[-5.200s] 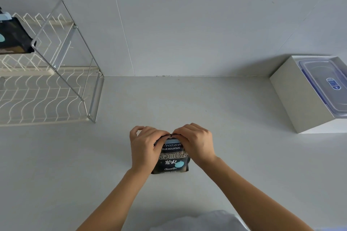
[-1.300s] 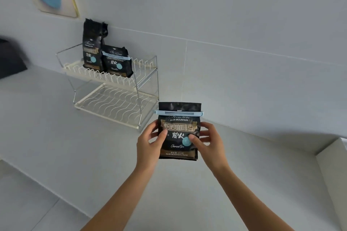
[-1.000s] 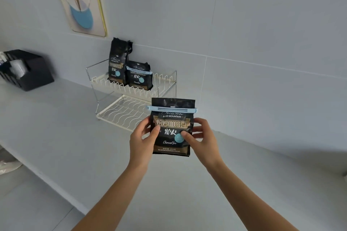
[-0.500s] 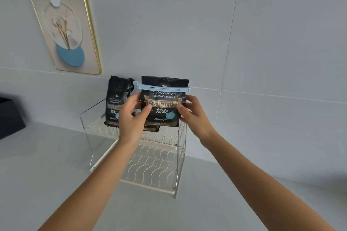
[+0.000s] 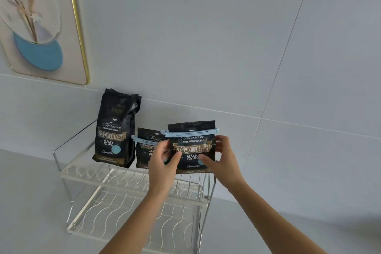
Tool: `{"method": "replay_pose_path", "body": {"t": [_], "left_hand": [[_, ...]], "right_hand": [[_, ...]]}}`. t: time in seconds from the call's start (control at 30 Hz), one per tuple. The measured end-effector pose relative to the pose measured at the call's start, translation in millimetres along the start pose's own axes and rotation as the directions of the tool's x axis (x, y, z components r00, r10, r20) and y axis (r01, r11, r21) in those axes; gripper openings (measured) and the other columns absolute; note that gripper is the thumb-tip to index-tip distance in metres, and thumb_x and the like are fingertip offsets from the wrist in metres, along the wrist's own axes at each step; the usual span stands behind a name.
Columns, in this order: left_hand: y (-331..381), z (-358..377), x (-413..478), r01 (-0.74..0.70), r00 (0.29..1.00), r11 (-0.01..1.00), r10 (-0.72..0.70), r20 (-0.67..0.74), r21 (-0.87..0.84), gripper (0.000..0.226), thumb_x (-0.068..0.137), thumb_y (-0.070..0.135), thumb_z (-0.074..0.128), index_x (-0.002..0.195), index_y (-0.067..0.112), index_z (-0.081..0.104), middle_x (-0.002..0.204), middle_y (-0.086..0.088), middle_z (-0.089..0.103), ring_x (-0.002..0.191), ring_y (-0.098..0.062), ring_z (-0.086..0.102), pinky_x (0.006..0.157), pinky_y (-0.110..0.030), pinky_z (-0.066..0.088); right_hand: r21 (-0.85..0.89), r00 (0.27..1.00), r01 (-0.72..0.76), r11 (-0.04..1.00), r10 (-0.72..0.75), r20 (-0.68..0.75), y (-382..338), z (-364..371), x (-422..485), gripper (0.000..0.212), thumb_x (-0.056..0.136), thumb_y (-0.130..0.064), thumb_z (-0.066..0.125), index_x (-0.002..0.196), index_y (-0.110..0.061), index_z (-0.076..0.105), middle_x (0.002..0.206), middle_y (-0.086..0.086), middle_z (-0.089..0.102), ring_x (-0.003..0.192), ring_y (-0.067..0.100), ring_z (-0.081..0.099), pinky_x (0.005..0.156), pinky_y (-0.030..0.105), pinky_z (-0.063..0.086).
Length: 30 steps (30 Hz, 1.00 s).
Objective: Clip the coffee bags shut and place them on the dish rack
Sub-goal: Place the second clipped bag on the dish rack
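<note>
A black coffee bag (image 5: 192, 142) with a light blue clip (image 5: 191, 133) across its top stands upright at the right end of the top tier of the white wire dish rack (image 5: 127, 177). My left hand (image 5: 162, 164) grips its left side and my right hand (image 5: 222, 159) its right side. Just left of it stands a second small black bag (image 5: 145, 151) with its own blue clip (image 5: 142, 140), partly hidden behind my left hand. At the left end of the tier stands a taller black coffee bag (image 5: 116, 128) with a folded top.
The rack's lower tier (image 5: 132, 216) holds nothing. A gold-framed picture (image 5: 39, 24) hangs on the grey tiled wall above and left of the rack. Grey countertop (image 5: 26, 192) lies around the rack.
Both hands carried the clipped bag from in front of the rack down to the right end of the top tier, beside the other small bag. The view has moved closer to the rack.
</note>
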<state>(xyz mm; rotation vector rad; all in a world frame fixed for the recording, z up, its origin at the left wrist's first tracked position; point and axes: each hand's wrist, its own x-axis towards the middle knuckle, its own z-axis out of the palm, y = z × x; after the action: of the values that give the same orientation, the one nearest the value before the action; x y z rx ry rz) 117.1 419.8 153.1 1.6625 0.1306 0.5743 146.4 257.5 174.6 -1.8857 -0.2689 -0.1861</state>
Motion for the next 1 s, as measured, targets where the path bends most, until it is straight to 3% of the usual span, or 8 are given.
{"method": "replay_pose_path", "body": {"t": [0.17, 0.27, 0.4, 0.5, 0.57, 0.67, 0.87, 1.0], "left_hand": [[-19, 7, 11, 0.059, 0.998, 0.998, -0.058, 0.033, -0.030, 0.037, 0.089, 0.012, 0.059, 0.125, 0.011, 0.050, 0.122, -0.005, 0.062, 0.113, -0.016, 0.059, 0.096, -0.033, 0.050], [-22, 8, 15, 0.047, 0.997, 0.999, -0.046, 0.064, -0.009, 0.034, 0.090, 0.013, 0.058, 0.124, 0.016, 0.052, 0.117, 0.004, 0.061, 0.107, -0.007, 0.058, 0.090, -0.021, 0.047], [-26, 9, 23, 0.036, 0.998, 0.997, -0.039, 0.042, 0.075, 0.033, 0.091, 0.016, 0.057, 0.123, 0.019, 0.053, 0.121, -0.002, 0.051, 0.104, -0.010, 0.054, 0.085, -0.021, 0.046], [-27, 9, 25, 0.079, 0.995, 0.995, -0.082, 0.059, 0.057, 0.039, 0.091, 0.016, 0.056, 0.129, 0.019, 0.050, 0.125, -0.004, 0.054, 0.101, -0.008, 0.055, 0.085, -0.022, 0.048], [-27, 9, 26, 0.131, 0.988, 0.991, -0.132, 0.086, 0.014, 0.044, 0.091, 0.014, 0.056, 0.133, 0.021, 0.046, 0.131, -0.005, 0.051, 0.111, -0.014, 0.053, 0.095, -0.034, 0.049], [-27, 9, 23, 0.139, 0.983, 0.989, -0.131, 0.132, -0.053, 0.048, 0.092, 0.010, 0.055, 0.135, 0.027, 0.042, 0.134, 0.000, 0.047, 0.116, -0.011, 0.049, 0.083, -0.020, 0.047], [-28, 9, 20, 0.024, 0.991, 0.998, -0.015, 0.133, -0.061, 0.049, 0.092, -0.003, 0.045, 0.126, 0.031, 0.043, 0.119, 0.013, 0.050, 0.106, 0.006, 0.050, 0.077, -0.011, 0.047], [-22, 4, 25, -0.121, 0.991, 0.955, 0.100, 0.090, 0.270, 0.043, 0.082, -0.009, 0.054, 0.117, 0.014, 0.045, 0.117, -0.001, 0.055, 0.112, -0.017, 0.052, 0.082, -0.019, 0.045]], "right_hand": [[-0.141, 0.997, 0.064, 0.988, -0.068, -0.022, 11, 6, 3, 0.082, 0.066, -0.017, 0.081, 0.131, -0.031, 0.032, 0.112, -0.008, 0.051, 0.107, 0.006, 0.050, 0.083, 0.022, 0.050], [-0.240, 1.000, 0.018, 0.970, -0.024, -0.019, 14, 10, 6, 0.082, 0.068, -0.023, 0.079, 0.134, -0.026, 0.030, 0.117, -0.004, 0.035, 0.118, 0.018, 0.039, 0.099, 0.041, 0.045], [-0.229, 1.000, -0.029, 0.973, 0.028, -0.008, 16, 6, 12, 0.077, 0.068, -0.025, 0.080, 0.127, -0.032, 0.032, 0.117, -0.003, 0.030, 0.121, 0.021, 0.036, 0.104, 0.045, 0.041], [-0.245, 0.996, -0.070, 0.967, 0.082, 0.039, 13, 1, 21, 0.075, 0.069, -0.027, 0.080, 0.127, -0.037, 0.033, 0.116, 0.001, 0.033, 0.110, 0.018, 0.043, 0.094, 0.039, 0.049], [-0.275, 0.994, -0.064, 0.959, 0.084, 0.064, 12, -2, 25, 0.078, 0.071, -0.029, 0.079, 0.132, -0.036, 0.031, 0.115, 0.003, 0.038, 0.094, 0.009, 0.046, 0.071, 0.022, 0.049], [-0.272, 0.994, -0.052, 0.961, 0.075, 0.078, 13, -4, 26, 0.079, 0.073, -0.028, 0.077, 0.136, -0.035, 0.030, 0.112, 0.001, 0.043, 0.090, 0.007, 0.046, 0.060, 0.011, 0.038], [-0.193, 0.993, -0.055, 0.980, 0.073, 0.088, 18, 4, 23, 0.073, 0.069, -0.020, 0.080, 0.128, -0.024, 0.037, 0.119, -0.004, 0.031, 0.117, 0.017, 0.043, 0.090, 0.029, 0.050], [-0.239, 0.994, -0.045, 0.970, 0.069, 0.090, 20, 3, 28, 0.073, 0.064, -0.022, 0.083, 0.123, -0.023, 0.040, 0.120, -0.005, 0.027, 0.117, 0.015, 0.039, 0.103, 0.037, 0.044]]}}
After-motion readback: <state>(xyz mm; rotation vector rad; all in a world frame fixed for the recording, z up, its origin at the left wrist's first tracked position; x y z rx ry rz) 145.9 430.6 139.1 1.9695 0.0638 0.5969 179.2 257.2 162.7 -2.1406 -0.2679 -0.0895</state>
